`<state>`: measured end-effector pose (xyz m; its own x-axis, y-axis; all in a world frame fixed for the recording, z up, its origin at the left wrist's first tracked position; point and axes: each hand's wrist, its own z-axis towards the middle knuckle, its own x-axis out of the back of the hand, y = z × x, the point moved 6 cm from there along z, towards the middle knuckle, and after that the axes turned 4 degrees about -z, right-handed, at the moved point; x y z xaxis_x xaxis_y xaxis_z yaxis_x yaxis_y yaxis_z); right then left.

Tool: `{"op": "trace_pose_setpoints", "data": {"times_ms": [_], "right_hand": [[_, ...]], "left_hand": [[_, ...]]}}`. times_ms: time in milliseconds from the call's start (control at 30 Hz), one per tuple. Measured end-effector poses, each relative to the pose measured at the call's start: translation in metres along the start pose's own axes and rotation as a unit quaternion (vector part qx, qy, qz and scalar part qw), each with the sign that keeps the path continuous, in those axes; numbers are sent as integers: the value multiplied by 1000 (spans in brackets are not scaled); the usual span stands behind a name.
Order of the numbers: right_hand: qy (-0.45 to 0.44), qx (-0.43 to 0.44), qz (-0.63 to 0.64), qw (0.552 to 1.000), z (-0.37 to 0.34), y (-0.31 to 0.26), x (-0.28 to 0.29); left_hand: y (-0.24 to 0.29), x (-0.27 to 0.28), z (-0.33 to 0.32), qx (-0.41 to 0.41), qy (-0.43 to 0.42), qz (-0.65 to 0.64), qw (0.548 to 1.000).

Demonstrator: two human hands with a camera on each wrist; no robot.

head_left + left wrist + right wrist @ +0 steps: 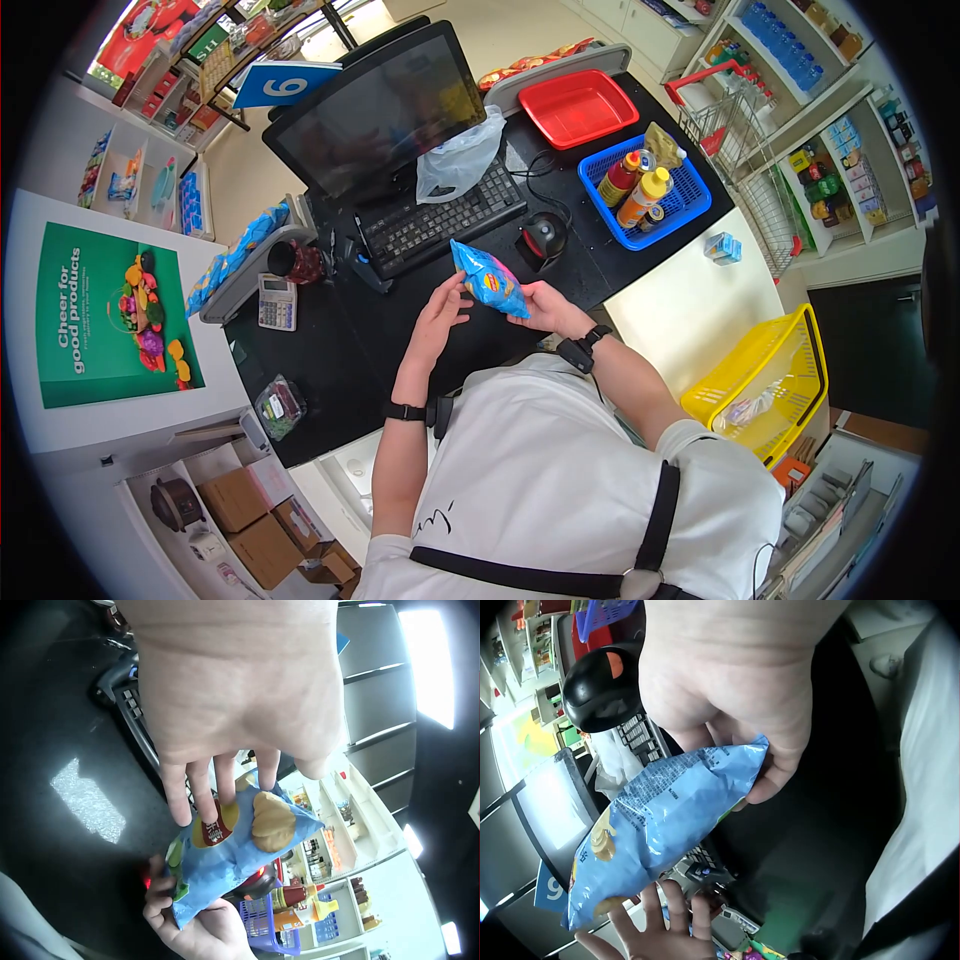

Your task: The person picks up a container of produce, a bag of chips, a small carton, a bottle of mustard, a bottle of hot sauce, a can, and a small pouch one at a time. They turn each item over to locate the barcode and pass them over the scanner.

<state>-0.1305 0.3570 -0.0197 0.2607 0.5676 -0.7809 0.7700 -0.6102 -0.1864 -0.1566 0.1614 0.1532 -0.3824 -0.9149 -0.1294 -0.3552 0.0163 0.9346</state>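
A blue bag of potato chips point(492, 284) is held up over the black counter in front of the chest. My right hand point(552, 308) grips one end of it, the fingers curled over the bag's corner point(739, 769). On the other side, my left hand point(436, 320) has its fingers extended, with the fingertips at the bag's far end. In the left wrist view, those fingers point(199, 787) overlap the front, where a round logo and a chip picture show. Small printed text covers the side of the bag point(656, 799) facing the right wrist camera.
Beyond the bag stand a keyboard point(450, 222), a monitor point(375, 110) and a black scanner point(541, 238). To the right, a blue basket point(690, 205) holds sauce bottles; a red tub point(578, 108) sits behind it. A calculator point(277, 302) and a jar point(296, 262) are at left. A yellow basket point(760, 375) stands lower right.
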Motion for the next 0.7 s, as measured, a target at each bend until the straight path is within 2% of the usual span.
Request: {"op": "trace_pose_setpoints", "data": {"times_ms": [400,533,700], "right_hand": [[39,9,22,999,-2,9,17],[6,8,0,1000,-3,8,12],[-40,25,-1,999,-6,0,-2]], "left_hand": [[-5,-10,17,39,-1,40,998],[-3,-13,21,37,-5,46,998],[10,-17,22,-12,-13,54,998]]}}
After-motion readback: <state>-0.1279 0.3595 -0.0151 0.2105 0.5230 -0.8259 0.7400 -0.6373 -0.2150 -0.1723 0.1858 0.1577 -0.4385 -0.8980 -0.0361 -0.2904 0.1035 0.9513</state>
